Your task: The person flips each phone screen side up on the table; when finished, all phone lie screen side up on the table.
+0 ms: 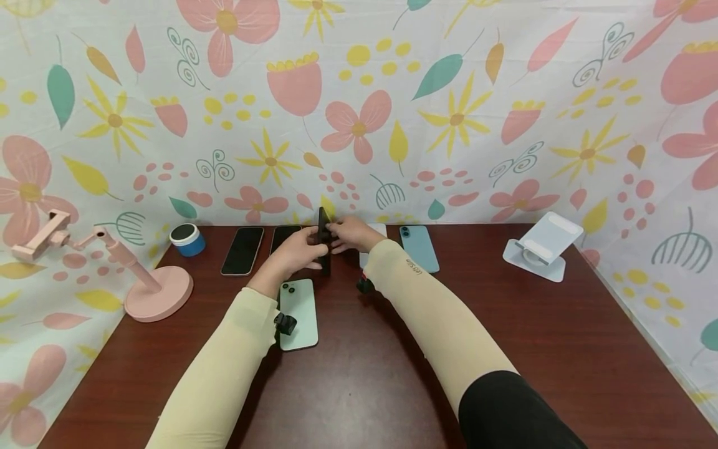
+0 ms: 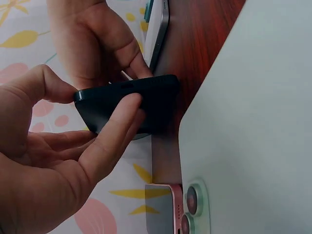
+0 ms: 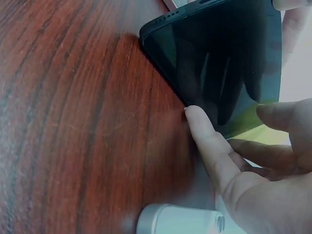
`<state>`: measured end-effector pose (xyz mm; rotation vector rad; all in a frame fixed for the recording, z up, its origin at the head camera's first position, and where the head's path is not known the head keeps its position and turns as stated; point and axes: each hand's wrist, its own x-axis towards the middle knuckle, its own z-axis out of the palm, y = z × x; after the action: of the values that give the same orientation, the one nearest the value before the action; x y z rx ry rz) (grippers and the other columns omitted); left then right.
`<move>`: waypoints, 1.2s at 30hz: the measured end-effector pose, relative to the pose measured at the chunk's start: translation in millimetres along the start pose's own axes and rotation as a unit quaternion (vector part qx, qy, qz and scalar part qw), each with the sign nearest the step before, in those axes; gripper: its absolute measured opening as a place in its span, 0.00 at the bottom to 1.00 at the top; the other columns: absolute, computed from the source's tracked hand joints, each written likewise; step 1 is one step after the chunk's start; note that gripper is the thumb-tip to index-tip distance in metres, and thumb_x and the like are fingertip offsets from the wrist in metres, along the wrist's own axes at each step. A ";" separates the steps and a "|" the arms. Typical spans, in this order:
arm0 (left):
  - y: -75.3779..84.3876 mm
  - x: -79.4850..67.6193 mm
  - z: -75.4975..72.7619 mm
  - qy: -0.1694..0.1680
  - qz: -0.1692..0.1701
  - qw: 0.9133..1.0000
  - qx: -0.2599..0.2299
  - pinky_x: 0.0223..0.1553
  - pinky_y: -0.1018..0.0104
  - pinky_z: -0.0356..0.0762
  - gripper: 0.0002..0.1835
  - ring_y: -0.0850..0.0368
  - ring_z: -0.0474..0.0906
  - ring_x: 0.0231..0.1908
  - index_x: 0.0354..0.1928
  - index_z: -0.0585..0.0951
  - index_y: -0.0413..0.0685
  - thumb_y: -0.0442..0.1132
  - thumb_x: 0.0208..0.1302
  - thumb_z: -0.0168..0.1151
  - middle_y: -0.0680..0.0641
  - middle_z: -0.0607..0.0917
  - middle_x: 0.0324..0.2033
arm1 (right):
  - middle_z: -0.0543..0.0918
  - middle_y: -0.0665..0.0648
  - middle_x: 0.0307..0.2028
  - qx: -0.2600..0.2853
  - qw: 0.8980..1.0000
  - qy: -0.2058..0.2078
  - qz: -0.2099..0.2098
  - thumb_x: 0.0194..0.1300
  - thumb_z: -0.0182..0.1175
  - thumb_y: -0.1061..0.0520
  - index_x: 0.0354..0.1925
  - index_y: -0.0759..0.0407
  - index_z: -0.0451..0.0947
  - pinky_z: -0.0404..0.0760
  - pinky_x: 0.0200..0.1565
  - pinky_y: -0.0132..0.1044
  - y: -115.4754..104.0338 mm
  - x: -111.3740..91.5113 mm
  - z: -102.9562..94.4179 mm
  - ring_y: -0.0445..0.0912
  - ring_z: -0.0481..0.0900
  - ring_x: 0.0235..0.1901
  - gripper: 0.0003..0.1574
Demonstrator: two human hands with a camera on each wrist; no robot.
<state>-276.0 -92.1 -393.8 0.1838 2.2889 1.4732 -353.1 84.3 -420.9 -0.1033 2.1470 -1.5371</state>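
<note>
A black smartphone (image 1: 322, 219) stands on edge at the back middle of the table, between both hands. My left hand (image 1: 294, 252) pinches it, the thumb at one upper corner and the fingers along its back in the left wrist view. My right hand (image 1: 354, 234) holds it from the other side; in the right wrist view the thumb lies over the dark screen (image 3: 209, 63) and the index fingertip touches the lower long edge. A pale green smartphone (image 1: 299, 315) lies back up under the left wrist.
Two dark-screened phones (image 1: 242, 251) lie back left. A blue phone (image 1: 419, 249) and a pale phone (image 1: 366, 257), partly hidden by my right hand, lie back right. A pink phone stand (image 1: 159, 293) and a blue jar (image 1: 189, 241) stand left, a white stand (image 1: 541, 249) right.
</note>
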 end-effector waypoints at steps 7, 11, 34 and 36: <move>-1.7 -2.4 -5.2 0.003 0.000 1.000 0.020 0.63 0.49 0.85 0.40 0.34 0.83 0.65 0.86 0.50 0.39 0.39 0.79 0.53 0.31 0.62 0.81 | 0.70 0.72 0.74 -0.026 1.000 0.008 0.005 0.86 0.49 0.55 0.80 0.69 0.61 0.90 0.57 0.45 0.5 -1.6 0.2 0.63 0.81 0.66 0.34; -3.9 -3.1 -6.3 0.010 -0.001 0.999 0.031 0.62 0.48 0.85 0.40 0.34 0.85 0.62 0.86 0.51 0.39 0.39 0.79 0.53 0.32 0.63 0.81 | 0.74 0.72 0.69 -0.051 0.998 0.021 0.005 0.85 0.50 0.57 0.77 0.72 0.64 0.90 0.55 0.45 -0.5 -6.3 0.8 0.60 0.84 0.58 0.31; -12.5 -4.6 -8.0 0.038 -0.036 0.986 0.157 0.66 0.48 0.83 0.36 0.41 0.88 0.58 0.84 0.59 0.40 0.42 0.82 0.57 0.32 0.71 0.77 | 0.81 0.63 0.41 -0.183 0.981 0.058 0.008 0.80 0.57 0.59 0.48 0.68 0.78 0.92 0.45 0.38 -3.2 -12.7 0.6 0.49 0.92 0.34 0.10; -13.5 -4.0 -8.0 0.039 -0.041 0.984 0.170 0.66 0.48 0.83 0.36 0.42 0.88 0.58 0.84 0.59 0.41 0.43 0.82 0.58 0.33 0.71 0.77 | 0.82 0.65 0.44 -0.192 0.980 0.058 0.006 0.80 0.57 0.60 0.50 0.70 0.78 0.91 0.46 0.39 -3.3 -13.4 1.2 0.52 0.93 0.37 0.12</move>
<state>-274.2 -106.0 -402.0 0.1298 2.5656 1.0592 -341.7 86.6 -413.5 -0.1322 2.5094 -1.1274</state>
